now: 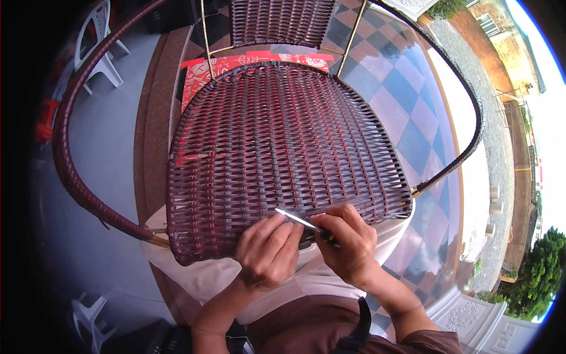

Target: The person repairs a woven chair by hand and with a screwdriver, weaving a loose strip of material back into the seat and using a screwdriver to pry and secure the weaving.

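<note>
A dark reddish-brown woven wicker chair point(283, 135) lies in front of me, its seat's near edge over my lap. My right hand point(349, 242) is closed around the dark handle of a slim tool with a bright, narrow metal blade point(295, 219). The blade points left and away, its tip just over the weave near the front edge. My left hand point(269, 248) is curled over that edge beside the tip, fingers together on the strands. Its thumb is hidden. The exact kind of tool cannot be made out.
Looping wicker armrests point(73, 165) curve out on both sides of the seat. Beyond the seat is the woven backrest point(282, 23), on thin metal rods. Red printed sheeting point(197, 79) lies beneath, over checkered tiles point(404, 94). A white plastic chair point(97, 44) stands far left.
</note>
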{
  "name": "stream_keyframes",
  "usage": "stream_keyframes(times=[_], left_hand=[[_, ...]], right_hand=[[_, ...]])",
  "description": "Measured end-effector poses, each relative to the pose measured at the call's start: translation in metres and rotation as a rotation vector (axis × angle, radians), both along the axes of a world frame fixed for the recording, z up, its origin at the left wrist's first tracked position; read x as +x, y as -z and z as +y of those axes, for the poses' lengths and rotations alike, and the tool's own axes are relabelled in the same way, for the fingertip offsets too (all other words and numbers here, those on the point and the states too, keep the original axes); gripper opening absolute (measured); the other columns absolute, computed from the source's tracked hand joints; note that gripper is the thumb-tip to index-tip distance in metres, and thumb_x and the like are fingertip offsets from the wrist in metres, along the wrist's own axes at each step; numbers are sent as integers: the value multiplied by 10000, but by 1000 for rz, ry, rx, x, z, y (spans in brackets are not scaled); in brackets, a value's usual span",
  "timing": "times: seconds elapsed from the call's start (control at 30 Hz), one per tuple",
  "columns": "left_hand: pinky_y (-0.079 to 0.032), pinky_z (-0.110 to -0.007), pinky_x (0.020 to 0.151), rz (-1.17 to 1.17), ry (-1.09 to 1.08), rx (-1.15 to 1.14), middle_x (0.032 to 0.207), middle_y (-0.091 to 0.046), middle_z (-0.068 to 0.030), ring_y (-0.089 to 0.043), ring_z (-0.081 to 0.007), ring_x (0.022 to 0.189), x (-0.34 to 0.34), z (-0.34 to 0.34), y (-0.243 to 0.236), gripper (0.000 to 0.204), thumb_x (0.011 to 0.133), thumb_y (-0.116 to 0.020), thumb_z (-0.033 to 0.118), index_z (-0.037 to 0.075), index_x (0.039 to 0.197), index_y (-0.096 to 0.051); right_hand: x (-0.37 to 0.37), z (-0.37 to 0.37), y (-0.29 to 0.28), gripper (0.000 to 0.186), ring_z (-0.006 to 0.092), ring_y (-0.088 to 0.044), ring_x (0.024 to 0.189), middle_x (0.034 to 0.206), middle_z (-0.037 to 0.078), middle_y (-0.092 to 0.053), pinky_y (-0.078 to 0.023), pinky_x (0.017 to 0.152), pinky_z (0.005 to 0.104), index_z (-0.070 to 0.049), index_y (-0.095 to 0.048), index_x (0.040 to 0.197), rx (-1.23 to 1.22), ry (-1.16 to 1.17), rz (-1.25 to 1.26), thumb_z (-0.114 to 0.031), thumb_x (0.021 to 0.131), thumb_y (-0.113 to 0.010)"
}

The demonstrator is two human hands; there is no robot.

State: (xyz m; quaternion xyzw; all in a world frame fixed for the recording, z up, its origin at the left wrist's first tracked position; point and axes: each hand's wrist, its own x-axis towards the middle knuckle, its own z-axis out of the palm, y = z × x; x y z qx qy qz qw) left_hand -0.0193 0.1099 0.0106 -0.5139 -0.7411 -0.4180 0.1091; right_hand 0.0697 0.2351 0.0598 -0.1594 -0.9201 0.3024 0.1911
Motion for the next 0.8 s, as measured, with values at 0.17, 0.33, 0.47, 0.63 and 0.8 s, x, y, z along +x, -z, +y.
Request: stream_keyframes(times=[0.17, 0.33, 0.47, 0.63, 0.8], left_hand=[[-469, -363, 752, 14, -3, 8, 854, -611, -74, -612, -237, 875, 2, 0, 5, 261, 663, -573, 24, 11, 903, -674], [-443, -363, 780, 12, -29, 6, 879, -612, -73, -603, -229, 902, 7, -4, 5, 264, 674, -571, 41, 4, 915, -671], [-420, -346, 786, 14, -54, -7, 908, -614, -71, -596, -220, 918, 11, -4, 8, 257, 696, -569, 47, 4, 929, -670], [-416, -335, 776, 16, -53, -15, 902, -616, -70, -598, -216, 915, 11, -4, 5, 255, 704, -565, 40, 7, 933, -672], [-436, -311, 776, 23, -80, -24, 855, -609, -44, -612, -184, 874, 10, -3, 1, 164, 749, -604, 65, 11, 885, -679]], right_hand=[[4, -5, 2, 275, 199, -589, 637, 841, 90, -553, -478, 492, 278, 2, -591, 912, 174, -110, 5, 26, 641, -633], [3, -10, 2, 276, 192, -578, 622, 850, 98, -550, -474, 495, 274, 12, -587, 926, 212, -133, -4, 16, 652, -623], [4, -11, 4, 281, 196, -579, 631, 861, 105, -546, -474, 500, 272, 16, -582, 930, 192, -132, -18, 21, 651, -622], [2, -9, 1, 295, 205, -581, 645, 855, 106, -542, -475, 503, 281, 18, -576, 944, 192, -129, -6, 33, 652, -613], [0, -11, 0, 290, 230, -584, 617, 807, 92, -559, -474, 490, 293, -18, -610, 868, 171, -76, 7, 45, 593, -676]])
